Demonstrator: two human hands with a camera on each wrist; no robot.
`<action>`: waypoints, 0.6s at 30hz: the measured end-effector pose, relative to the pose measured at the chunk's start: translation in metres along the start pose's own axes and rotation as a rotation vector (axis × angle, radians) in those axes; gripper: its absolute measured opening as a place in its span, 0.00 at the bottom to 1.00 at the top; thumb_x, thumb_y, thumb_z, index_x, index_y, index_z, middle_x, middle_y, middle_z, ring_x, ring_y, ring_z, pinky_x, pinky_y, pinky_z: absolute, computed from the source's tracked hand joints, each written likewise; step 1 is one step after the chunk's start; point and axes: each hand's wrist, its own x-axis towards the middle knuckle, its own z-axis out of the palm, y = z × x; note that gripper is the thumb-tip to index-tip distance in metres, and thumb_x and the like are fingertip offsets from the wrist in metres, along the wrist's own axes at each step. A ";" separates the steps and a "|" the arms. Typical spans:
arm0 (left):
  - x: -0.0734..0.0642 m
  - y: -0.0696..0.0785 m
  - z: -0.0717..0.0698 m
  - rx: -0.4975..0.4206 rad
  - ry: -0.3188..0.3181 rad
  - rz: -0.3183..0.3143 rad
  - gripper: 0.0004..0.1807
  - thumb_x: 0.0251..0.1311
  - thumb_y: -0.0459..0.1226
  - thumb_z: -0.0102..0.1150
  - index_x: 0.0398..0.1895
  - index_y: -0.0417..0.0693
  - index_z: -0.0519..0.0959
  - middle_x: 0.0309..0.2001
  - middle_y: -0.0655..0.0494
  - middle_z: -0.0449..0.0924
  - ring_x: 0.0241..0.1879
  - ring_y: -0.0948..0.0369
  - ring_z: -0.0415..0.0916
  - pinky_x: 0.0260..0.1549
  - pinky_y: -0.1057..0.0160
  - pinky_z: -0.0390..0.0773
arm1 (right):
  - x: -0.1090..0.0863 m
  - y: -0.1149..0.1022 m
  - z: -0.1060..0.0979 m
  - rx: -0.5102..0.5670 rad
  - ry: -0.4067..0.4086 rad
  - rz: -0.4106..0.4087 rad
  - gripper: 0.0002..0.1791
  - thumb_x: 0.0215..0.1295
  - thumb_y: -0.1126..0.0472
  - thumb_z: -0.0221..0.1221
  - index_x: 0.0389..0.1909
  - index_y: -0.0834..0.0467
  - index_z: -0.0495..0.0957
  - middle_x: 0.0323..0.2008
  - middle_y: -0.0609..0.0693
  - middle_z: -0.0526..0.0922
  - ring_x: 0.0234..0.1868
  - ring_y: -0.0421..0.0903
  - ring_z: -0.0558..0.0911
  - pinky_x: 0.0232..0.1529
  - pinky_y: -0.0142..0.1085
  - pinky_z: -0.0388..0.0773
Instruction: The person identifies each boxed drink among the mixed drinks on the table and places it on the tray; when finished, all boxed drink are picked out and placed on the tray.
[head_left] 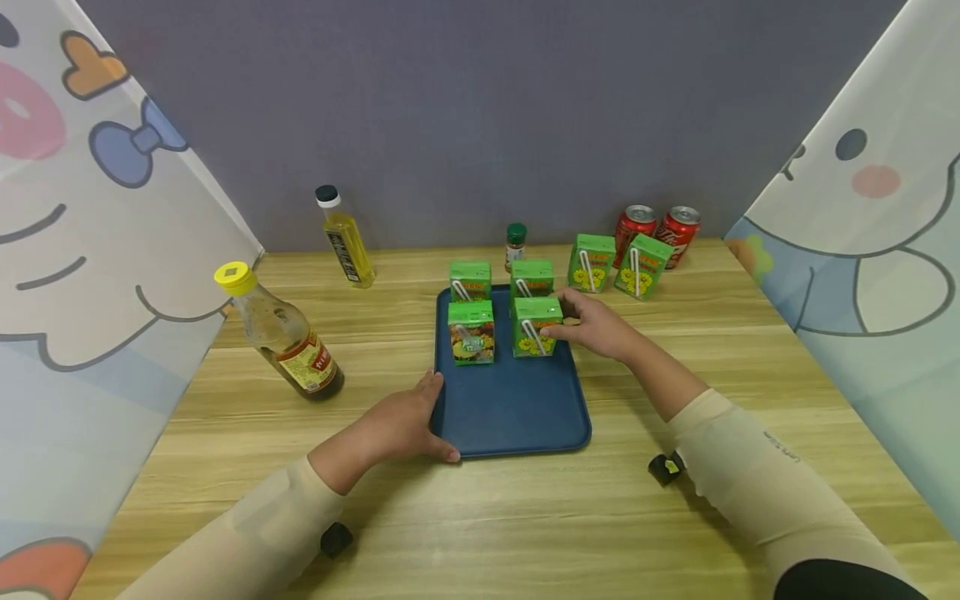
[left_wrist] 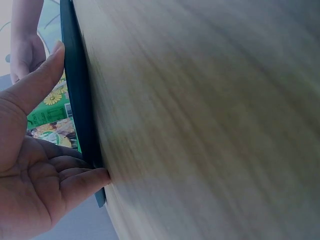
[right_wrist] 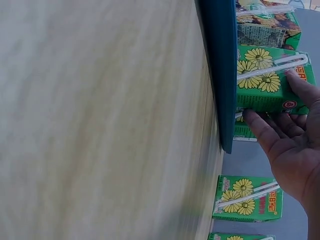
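A dark blue tray point(head_left: 513, 408) lies on the wooden table with several green drink cartons on its far half. My right hand point(head_left: 596, 327) holds the front right carton point(head_left: 536, 329), which has yellow flowers and a white straw. Its thumb lies on the carton's straw side in the right wrist view, with the fingers at the carton's side. To the left stands a carton point(head_left: 472, 335) with a brown picture. Behind these are two more cartons, one at left point(head_left: 470, 282) and one at right point(head_left: 531, 278). My left hand point(head_left: 401, 419) touches the tray's near left corner, thumb and fingers spread along its edges.
Two green cartons point(head_left: 591, 265) stand right of the tray, before two red cans point(head_left: 678, 235). A small green-capped jar point(head_left: 515, 244) is behind the tray. At left are an oil bottle point(head_left: 348, 246) and a yellow-capped sauce bottle point(head_left: 288, 337). A grey wall point(head_left: 480, 125) rises behind.
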 end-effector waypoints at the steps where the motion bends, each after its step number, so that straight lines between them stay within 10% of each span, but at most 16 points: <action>1: 0.000 0.000 0.000 0.001 -0.001 -0.001 0.70 0.41 0.61 0.75 0.78 0.38 0.44 0.78 0.40 0.40 0.75 0.46 0.52 0.69 0.48 0.60 | 0.001 0.005 -0.001 0.000 -0.003 -0.004 0.31 0.64 0.47 0.64 0.63 0.54 0.66 0.56 0.54 0.78 0.58 0.53 0.77 0.51 0.48 0.77; 9: 0.000 0.000 0.001 0.010 -0.002 0.015 0.70 0.41 0.61 0.75 0.78 0.37 0.44 0.78 0.39 0.41 0.74 0.45 0.53 0.68 0.48 0.62 | -0.007 0.003 -0.028 -0.006 0.072 -0.021 0.32 0.72 0.43 0.53 0.69 0.57 0.63 0.63 0.55 0.73 0.63 0.54 0.72 0.60 0.56 0.70; 18: 0.000 0.001 0.000 0.019 0.003 0.008 0.70 0.40 0.61 0.75 0.78 0.38 0.44 0.78 0.39 0.41 0.74 0.46 0.53 0.68 0.48 0.62 | -0.012 0.006 -0.071 -0.029 0.453 -0.004 0.37 0.69 0.40 0.55 0.69 0.59 0.61 0.63 0.56 0.71 0.63 0.52 0.70 0.59 0.52 0.69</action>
